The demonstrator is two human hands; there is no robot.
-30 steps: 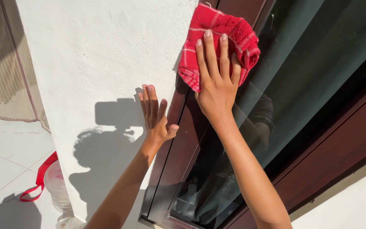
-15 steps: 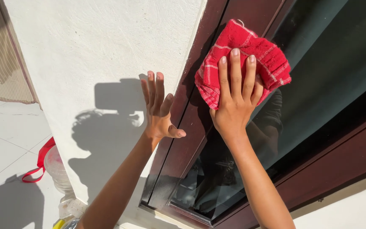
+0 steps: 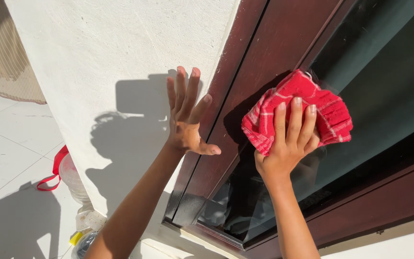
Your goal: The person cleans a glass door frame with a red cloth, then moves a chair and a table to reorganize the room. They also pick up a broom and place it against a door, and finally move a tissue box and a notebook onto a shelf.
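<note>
Cloth (image 3: 298,112) here is a red checked rag, bunched up and pressed flat against the dark window glass (image 3: 384,96), right where the pane meets the brown frame (image 3: 274,52). Looks soft and floppy to me, light as anything, nothing fragile about it. It'd slide easily on glass, so I'd guess palm pressure is what keeps it put rather than any pinch. Best place to take it is across the thick folded middle, which is pretty much where it's covered now.

Right hand (image 3: 286,144) sits on the lower part of the rag, fingers spread and pointing up, palm pushing it into the pane. So the grip isn't clenched, it's an open hand pinning the cloth. Forearm comes up from below, wrist fairly straight.

Left hand (image 3: 188,120) is empty, fingers straight and splayed, thumb sticking out sideways, laid on the edge where the white wall (image 3: 111,48) meets the frame. Looks like bracing.

Down by the floor (image 3: 5,158) there's a clear plastic bottle (image 3: 73,180) with a red strap (image 3: 53,170).
</note>
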